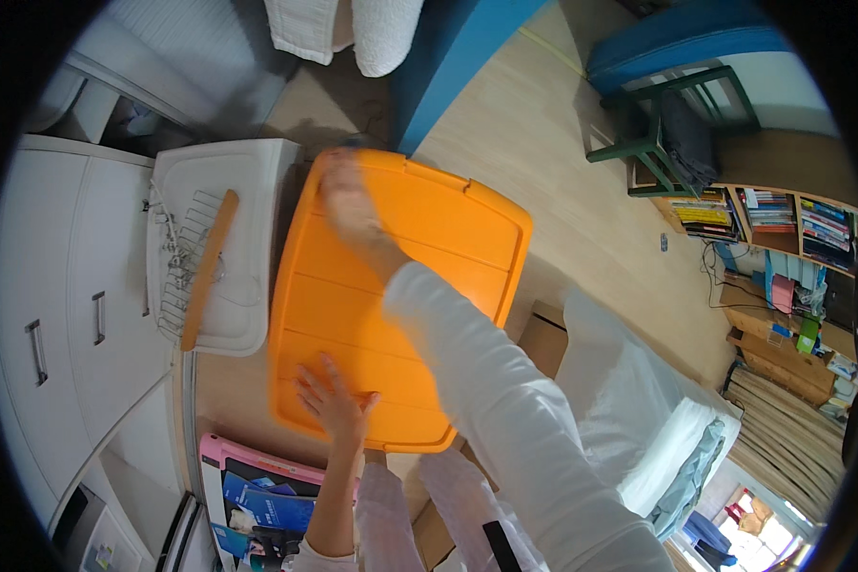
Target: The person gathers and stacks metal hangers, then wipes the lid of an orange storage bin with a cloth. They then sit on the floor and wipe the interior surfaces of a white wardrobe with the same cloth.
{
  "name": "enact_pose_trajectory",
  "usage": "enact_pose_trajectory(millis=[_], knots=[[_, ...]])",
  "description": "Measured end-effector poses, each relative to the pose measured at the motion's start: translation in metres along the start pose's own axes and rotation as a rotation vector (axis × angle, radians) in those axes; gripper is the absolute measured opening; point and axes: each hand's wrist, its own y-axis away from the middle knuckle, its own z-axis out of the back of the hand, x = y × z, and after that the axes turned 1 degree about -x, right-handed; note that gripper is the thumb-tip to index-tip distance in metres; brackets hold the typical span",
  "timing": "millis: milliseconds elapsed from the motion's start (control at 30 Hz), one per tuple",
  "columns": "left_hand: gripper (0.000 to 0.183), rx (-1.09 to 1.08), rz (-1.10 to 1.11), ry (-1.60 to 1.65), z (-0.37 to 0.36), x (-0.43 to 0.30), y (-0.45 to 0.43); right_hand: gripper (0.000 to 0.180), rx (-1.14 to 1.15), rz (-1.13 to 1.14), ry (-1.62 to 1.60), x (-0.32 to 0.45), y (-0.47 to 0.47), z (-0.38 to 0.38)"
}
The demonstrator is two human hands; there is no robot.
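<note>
A large orange plastic lid (429,264) with shallow grooves lies before me, its top facing up. Whatever is under it is hidden. My left hand (336,407) rests on the lid's near left part, fingers spread and holding nothing. My right hand (347,186), blurred by motion, reaches across the lid to its far left corner. Its fingers are too blurred to tell whether they grip the rim. A dark, indistinct thing (355,141) shows just beyond those fingertips.
To the left, a white plastic tub (250,307) holds a wire rack (179,272) and an orange-brown strip (211,272), beside white cabinets (57,286). Nearer stands a pink-edged bin (264,457) with blue booklets. A plastic-wrapped bundle (615,372) and a cardboard box (545,339) sit right.
</note>
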Motion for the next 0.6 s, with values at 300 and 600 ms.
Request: enact_pose_trajectory(millis=[300, 600], knots=[[0.116, -0.085, -0.037, -0.003, -0.010, 0.011, 0.009, 0.042, -0.103, -0.044, 0.045, -0.165, 0.121, 0.059], [0.114, -0.124, -0.086, 0.009, -0.017, 0.014, 0.006, 0.050, -0.019, -0.605, -0.377, -0.155, 0.240, 0.128]])
